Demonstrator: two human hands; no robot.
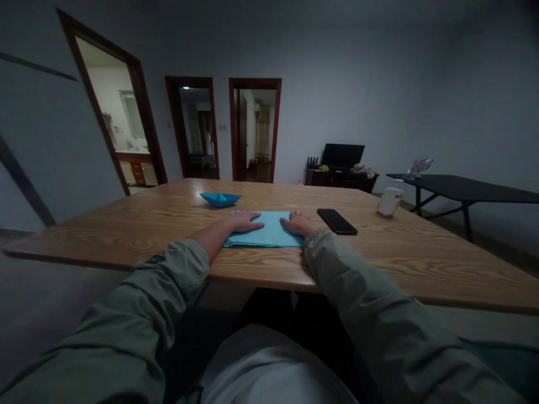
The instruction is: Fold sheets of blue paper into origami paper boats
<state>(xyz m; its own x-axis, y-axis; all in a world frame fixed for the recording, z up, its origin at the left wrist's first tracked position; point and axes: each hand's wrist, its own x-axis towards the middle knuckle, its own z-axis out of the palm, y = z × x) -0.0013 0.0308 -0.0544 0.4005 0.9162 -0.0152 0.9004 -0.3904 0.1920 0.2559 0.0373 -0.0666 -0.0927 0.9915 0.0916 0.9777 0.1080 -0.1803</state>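
A light blue sheet of paper (272,233), apparently folded or stacked, lies flat near the front edge of the wooden table. On its left side rests my left hand (246,220), fingers stretched out and palm down. My right hand (298,224) lies flat on the paper's right side, fingers spread, with a ring on one finger. Neither hand grips anything. Just beyond my left hand sits a folded blue paper boat (220,200).
A black phone (337,221) lies right of my right hand, and a white bottle (391,199) stands farther right. The wooden table (147,238) ends close to my body. Behind it are a black folding table (471,188) and a television (343,155) on a cabinet.
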